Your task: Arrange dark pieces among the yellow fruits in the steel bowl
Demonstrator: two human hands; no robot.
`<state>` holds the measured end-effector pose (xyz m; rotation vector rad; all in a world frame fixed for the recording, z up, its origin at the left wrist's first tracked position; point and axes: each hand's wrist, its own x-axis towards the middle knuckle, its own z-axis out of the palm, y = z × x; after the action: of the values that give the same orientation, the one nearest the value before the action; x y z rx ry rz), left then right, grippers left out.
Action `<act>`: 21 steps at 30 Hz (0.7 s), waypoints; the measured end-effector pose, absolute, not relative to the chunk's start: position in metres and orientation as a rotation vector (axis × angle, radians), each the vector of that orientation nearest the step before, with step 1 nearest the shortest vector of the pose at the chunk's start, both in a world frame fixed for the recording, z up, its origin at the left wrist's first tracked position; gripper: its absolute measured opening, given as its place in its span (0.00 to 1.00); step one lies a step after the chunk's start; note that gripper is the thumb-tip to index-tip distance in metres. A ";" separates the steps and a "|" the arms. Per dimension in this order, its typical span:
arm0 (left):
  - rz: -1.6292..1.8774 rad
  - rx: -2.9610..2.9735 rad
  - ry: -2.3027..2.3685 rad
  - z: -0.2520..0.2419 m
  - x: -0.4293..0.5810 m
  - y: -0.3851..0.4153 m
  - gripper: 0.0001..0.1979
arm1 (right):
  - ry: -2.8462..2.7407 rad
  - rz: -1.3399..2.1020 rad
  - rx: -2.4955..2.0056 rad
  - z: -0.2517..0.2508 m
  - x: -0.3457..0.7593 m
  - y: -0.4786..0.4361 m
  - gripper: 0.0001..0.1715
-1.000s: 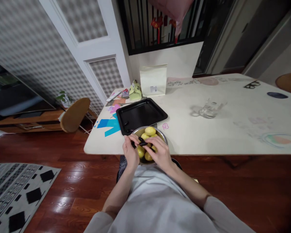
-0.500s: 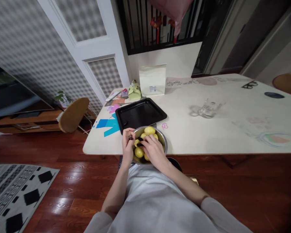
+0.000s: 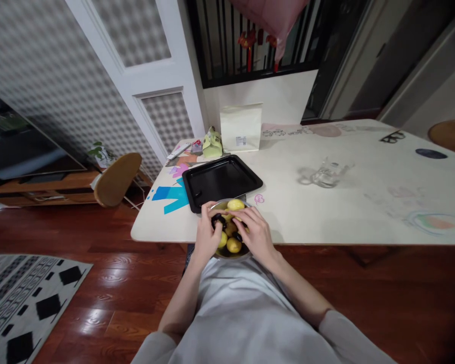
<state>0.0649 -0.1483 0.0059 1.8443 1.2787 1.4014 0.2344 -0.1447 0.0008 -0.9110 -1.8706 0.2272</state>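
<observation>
You have the bowl [image 3: 244, 251] of yellow fruit [image 3: 234, 245] at the desk's [image 3: 296, 222] near edge, probably for easy reach, your left hand [image 3: 208, 233] seemingly pinching a dark piece [image 3: 218, 219] over it, your right hand [image 3: 257, 233] curled, its grip unclear, and farther from the left than half a second ago.

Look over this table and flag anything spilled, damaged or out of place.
No spill or damage stands out. One oddity: the metal bowl appears to reach past the near edge of the white table; its support is hidden. The pink scribble and blue patch look more like drawings than stains.
</observation>
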 end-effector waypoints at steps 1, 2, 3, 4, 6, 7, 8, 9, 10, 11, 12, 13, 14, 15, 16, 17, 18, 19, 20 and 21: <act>1.359 1.894 1.279 0.007 0.065 -0.149 0.25 | -1.862 0.219 -0.886 0.002 0.235 -0.146 0.16; 1.317 1.931 1.273 0.007 0.066 -0.150 0.28 | -1.861 0.210 -0.863 0.002 0.236 -0.147 0.17; 1.282 1.958 1.265 0.007 0.067 -0.151 0.30 | -1.865 0.202 -0.838 0.002 0.236 -0.148 0.18; 1.254 1.980 1.258 0.006 0.067 -0.152 0.31 | -1.871 0.191 -0.814 0.001 0.235 -0.148 0.18; 1.206 2.015 1.246 0.005 0.069 -0.154 0.33 | -1.885 0.162 -0.774 -0.002 0.234 -0.148 0.18; 1.186 2.031 1.240 0.005 0.069 -0.155 0.34 | -1.892 0.144 -0.760 -0.003 0.234 -0.148 0.18; 1.167 2.048 1.236 0.005 0.069 -0.155 0.35 | -1.898 0.125 -0.750 -0.005 0.233 -0.147 0.17; 1.150 2.064 1.234 0.005 0.069 -0.156 0.35 | -1.906 0.106 -0.743 -0.006 0.233 -0.147 0.17; 1.135 2.077 1.233 0.005 0.069 -0.157 0.35 | -1.916 0.086 -0.738 -0.007 0.232 -0.146 0.16; 1.122 2.086 1.233 0.006 0.069 -0.157 0.36 | -1.928 0.067 -0.736 -0.007 0.232 -0.146 0.15; 1.110 2.091 1.233 0.006 0.069 -0.157 0.36 | -1.939 0.048 -0.735 -0.008 0.232 -0.145 0.15; 1.096 2.093 1.230 0.007 0.069 -0.158 0.37 | -1.950 0.033 -0.738 -0.008 0.232 -0.145 0.15; 1.079 2.094 1.224 0.008 0.069 -0.158 0.38 | -1.961 0.024 -0.741 -0.008 0.232 -0.145 0.15; 1.061 2.095 1.214 0.009 0.068 -0.158 0.39 | -1.971 0.022 -0.742 -0.008 0.233 -0.144 0.15; 1.042 2.098 1.201 0.010 0.067 -0.157 0.41 | -1.978 0.026 -0.742 -0.008 0.234 -0.144 0.15; 1.028 2.099 1.190 0.012 0.065 -0.157 0.43 | -1.980 0.034 -0.742 -0.008 0.235 -0.143 0.15; 1.024 2.097 1.178 0.013 0.063 -0.157 0.44 | -1.976 0.043 -0.746 -0.007 0.237 -0.142 0.16; 1.030 2.093 1.166 0.015 0.060 -0.156 0.44 | -1.967 0.053 -0.758 -0.007 0.239 -0.141 0.16; 1.043 2.084 1.154 0.016 0.057 -0.155 0.44 | -1.958 0.066 -0.775 -0.006 0.241 -0.140 0.16; 1.062 2.071 1.144 0.017 0.053 -0.154 0.42 | -1.949 0.082 -0.795 -0.006 0.243 -0.140 0.16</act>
<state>0.0533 -0.1543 0.0173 2.0714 1.1444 1.0617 0.2432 -0.1396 -0.0057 -0.7948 -1.9493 0.0823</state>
